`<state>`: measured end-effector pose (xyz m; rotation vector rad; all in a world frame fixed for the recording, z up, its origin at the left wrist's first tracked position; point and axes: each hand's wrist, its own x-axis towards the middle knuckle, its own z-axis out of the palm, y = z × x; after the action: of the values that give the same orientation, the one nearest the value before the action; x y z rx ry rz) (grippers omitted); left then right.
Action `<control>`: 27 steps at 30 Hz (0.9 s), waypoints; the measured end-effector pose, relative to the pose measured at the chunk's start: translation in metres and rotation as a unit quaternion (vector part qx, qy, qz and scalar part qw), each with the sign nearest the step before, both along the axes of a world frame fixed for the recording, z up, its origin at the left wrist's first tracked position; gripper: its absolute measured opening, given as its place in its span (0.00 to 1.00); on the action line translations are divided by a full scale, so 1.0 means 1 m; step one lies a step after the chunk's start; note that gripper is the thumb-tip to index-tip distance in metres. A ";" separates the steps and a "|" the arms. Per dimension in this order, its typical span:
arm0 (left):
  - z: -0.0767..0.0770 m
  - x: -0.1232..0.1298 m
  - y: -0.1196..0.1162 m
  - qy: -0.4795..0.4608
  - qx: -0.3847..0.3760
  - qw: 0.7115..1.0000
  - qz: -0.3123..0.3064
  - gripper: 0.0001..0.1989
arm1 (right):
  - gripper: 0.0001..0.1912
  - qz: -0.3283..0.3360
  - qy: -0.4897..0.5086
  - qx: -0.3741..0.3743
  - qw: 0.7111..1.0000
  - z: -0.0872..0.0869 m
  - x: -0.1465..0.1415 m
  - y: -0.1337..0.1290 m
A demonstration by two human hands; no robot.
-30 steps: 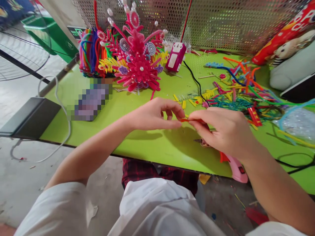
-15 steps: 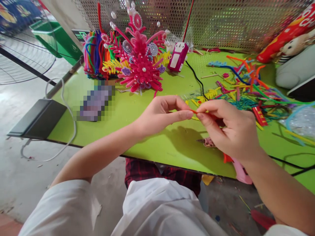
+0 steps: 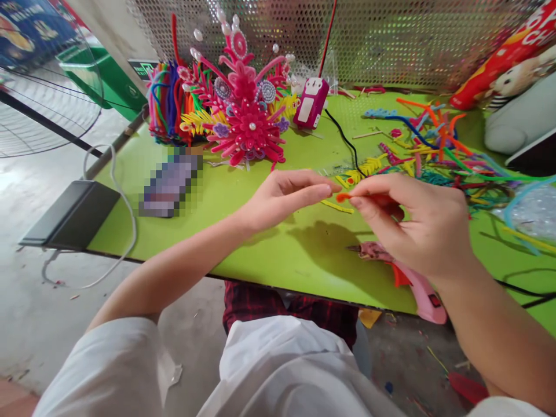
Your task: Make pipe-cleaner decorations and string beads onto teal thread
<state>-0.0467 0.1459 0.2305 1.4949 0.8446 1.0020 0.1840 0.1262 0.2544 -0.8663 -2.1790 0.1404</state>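
My right hand [image 3: 412, 223] pinches a short orange pipe cleaner [image 3: 343, 197] between thumb and forefinger. Its curled tip pokes out to the left, and the rest is hidden behind my fingers. Just left of that tip is my left hand [image 3: 291, 197], fingers stretched out and nothing visible in them. Beneath my right wrist a pink glue gun [image 3: 410, 275] with an orange trigger lies at the table's front edge, nozzle to the left. Beyond my left hand stands a pink pipe-cleaner flower piece [image 3: 252, 124] with white beads.
Loose pipe cleaners and scraps [image 3: 434, 145] lie heaped at the right of the green table [image 3: 278, 255]. A bundle of pipe cleaners [image 3: 167, 104], a pixelated flat object [image 3: 171, 185], a purple-and-white device [image 3: 311, 103] and a dark box with a white cable [image 3: 72, 211] also stand about.
My left fingers have come off the orange pipe cleaner, whose end now shows curled. My right hand has shifted slightly right, still holding it, and more of the glue gun shows.
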 end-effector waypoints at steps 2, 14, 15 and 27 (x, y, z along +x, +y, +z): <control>0.005 -0.008 0.006 0.084 0.072 0.993 -0.029 0.14 | 0.04 0.036 -0.043 0.021 0.998 0.000 0.002 0.005; 0.001 -0.009 0.004 0.126 0.095 0.986 -0.056 0.09 | 0.05 0.021 -0.100 0.015 0.995 -0.005 -0.002 0.004; 0.002 -0.007 0.003 0.090 0.062 0.993 -0.042 0.11 | 0.06 0.020 -0.077 0.014 0.997 -0.004 -0.003 0.003; 0.000 0.024 -0.019 -0.158 -0.126 0.977 0.066 0.11 | 0.06 -0.022 0.000 0.089 0.996 -0.017 -0.016 -0.002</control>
<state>-0.0228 0.1273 0.2301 1.0406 0.8137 1.1483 0.1684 0.1239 0.2379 -0.8106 -2.1343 -0.0756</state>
